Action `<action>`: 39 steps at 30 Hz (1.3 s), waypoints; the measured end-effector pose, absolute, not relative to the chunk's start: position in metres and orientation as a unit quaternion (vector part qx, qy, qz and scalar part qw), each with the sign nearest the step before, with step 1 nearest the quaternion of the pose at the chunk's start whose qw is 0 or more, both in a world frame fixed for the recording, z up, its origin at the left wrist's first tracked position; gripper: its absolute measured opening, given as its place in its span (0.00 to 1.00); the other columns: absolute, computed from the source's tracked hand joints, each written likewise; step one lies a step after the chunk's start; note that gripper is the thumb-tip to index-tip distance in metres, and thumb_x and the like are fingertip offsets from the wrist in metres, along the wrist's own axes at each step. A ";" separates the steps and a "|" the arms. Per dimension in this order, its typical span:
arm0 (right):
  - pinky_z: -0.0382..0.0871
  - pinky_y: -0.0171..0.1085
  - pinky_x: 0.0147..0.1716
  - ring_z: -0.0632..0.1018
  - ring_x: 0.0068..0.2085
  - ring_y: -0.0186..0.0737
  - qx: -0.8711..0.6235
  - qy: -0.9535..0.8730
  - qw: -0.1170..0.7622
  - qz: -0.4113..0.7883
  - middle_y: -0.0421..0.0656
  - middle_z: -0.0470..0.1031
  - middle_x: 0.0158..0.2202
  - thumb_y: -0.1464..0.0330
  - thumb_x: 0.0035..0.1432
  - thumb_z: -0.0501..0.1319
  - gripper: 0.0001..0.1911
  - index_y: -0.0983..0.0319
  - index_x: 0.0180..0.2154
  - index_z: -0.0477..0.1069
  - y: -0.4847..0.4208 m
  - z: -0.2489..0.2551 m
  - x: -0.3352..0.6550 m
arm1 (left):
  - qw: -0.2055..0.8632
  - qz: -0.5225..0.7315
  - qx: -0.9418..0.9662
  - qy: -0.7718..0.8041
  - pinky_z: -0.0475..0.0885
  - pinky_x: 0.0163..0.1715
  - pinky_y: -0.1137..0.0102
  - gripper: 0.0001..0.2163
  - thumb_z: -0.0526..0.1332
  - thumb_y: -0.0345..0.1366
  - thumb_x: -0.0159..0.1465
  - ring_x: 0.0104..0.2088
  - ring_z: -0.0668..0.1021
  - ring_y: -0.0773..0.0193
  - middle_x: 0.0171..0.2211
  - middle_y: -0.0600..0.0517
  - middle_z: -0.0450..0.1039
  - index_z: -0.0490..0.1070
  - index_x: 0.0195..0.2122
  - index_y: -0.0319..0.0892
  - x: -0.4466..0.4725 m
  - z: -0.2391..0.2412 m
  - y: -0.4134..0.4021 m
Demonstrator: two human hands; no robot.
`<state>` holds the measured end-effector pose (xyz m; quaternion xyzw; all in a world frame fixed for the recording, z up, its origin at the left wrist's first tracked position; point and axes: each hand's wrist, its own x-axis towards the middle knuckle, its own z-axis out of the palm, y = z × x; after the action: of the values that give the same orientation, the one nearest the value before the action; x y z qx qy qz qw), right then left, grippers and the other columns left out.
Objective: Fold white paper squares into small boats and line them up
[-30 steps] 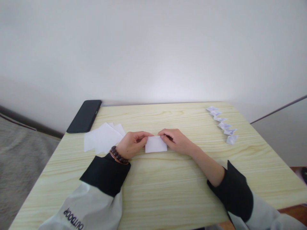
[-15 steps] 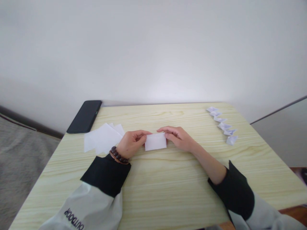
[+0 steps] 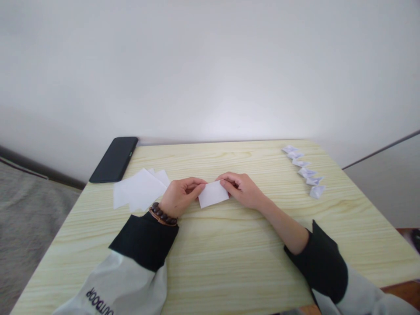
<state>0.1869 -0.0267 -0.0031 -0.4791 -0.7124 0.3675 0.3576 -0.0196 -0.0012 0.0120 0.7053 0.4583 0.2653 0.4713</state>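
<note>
– Left hand [image 3: 181, 197] and right hand [image 3: 243, 190], what're they on?
– Both pinched on a small white paper [image 3: 214, 194], one at each side, thumbs on top. It's between them, around the middle of the counter [image 3: 236, 253], slightly skewed.
– And further out?
– White sheets [image 3: 141, 189] overlap just beside the left hand, black phone [image 3: 114, 159] lies past those at the far corner, six folded paper pieces [image 3: 307, 173] line up on the right side.
</note>
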 end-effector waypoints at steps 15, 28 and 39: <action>0.62 0.30 0.25 0.70 0.24 0.30 -0.495 -0.744 0.366 0.262 0.39 0.73 0.25 0.63 0.57 0.58 0.09 0.62 0.35 0.73 -0.027 -0.007 0.179 | 0.243 0.248 0.853 0.390 0.71 0.37 0.69 0.14 0.55 0.40 0.61 0.36 0.76 0.62 0.37 0.48 0.77 0.73 0.44 0.42 -0.020 0.005 0.000; 0.60 0.34 0.34 0.70 0.28 0.33 -0.447 -0.814 0.322 0.183 0.41 0.74 0.29 0.67 0.62 0.54 0.09 0.61 0.34 0.71 -0.029 -0.007 0.183 | 0.240 0.250 0.832 0.433 0.67 0.28 0.74 0.08 0.56 0.36 0.58 0.24 0.73 0.68 0.25 0.54 0.74 0.73 0.29 0.40 -0.018 0.008 -0.004; 0.63 0.34 0.30 0.71 0.28 0.34 -0.569 -0.718 0.350 0.195 0.40 0.73 0.26 0.62 0.54 0.63 0.10 0.62 0.35 0.73 -0.021 -0.012 0.184 | 0.121 0.254 0.902 0.326 0.69 0.43 0.66 0.11 0.58 0.36 0.60 0.40 0.73 0.61 0.41 0.47 0.72 0.74 0.42 0.43 -0.023 0.002 0.002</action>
<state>0.1839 -0.0207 -0.0115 -0.5691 -0.7184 0.1946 0.3496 -0.0227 0.0020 0.0021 0.9023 0.3263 0.2543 0.1209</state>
